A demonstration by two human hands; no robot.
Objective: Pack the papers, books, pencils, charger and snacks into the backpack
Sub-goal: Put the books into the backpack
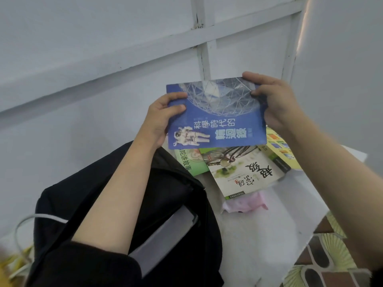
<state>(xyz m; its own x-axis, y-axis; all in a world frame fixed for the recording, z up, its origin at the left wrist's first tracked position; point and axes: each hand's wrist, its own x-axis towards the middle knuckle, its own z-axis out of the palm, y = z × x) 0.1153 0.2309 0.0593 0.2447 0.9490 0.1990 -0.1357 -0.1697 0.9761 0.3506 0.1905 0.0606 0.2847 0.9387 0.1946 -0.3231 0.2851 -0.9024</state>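
The white table (259,235) carries the work; the black backpack (87,195) stands at its near left with the mouth open, and a grey flat item (165,235) is already seated inside. The blue book (219,121) is held clear above the table, at the far side of the backpack and over the remaining stack: a white-cover book (244,175), a green book (190,162) and a yellow book (279,150). The left hand (159,121) grips the book's left edge, thumb on the cover and fingers curled beneath. The right hand (277,102) pinches the far right corner. For a clean insertion, the book should probably be turned edge-down, aligned parallel to the grey item and slid beside it, with one hand freed to spread the opening if the fabric sags. A pink packet (244,204) lies near the stack, and a white cable (31,220) at the near left.
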